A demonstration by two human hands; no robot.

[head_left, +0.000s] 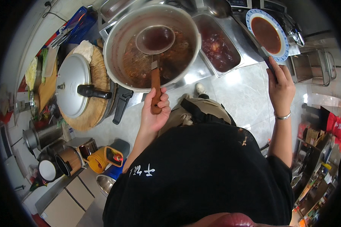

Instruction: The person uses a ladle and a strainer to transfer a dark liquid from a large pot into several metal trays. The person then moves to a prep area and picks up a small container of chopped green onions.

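My left hand [155, 109] is closed around the wooden handle of a round skimmer [155, 40]. The skimmer's head lies inside a large metal pot [114, 72], level with the dark brown broth; dark liquid shows within its rim. Over to the right, my right hand [281, 81] grips the black handle of a long metal ladle [218, 8]. The ladle's bowl reaches up to the top edge, past the pot's right side. Near that handle sits a blue-and-white rimmed plate [285, 51] with reddish-brown sauce in it.
A rectangular steel tray [237, 62] of dark red liquid stands right of the pot. Left of it, a pressure cooker lid [72, 85] rests on a round wooden board [88, 120]. Lower left are yellow containers [96, 162]. Cluttered shelves [314, 166] line the right side.
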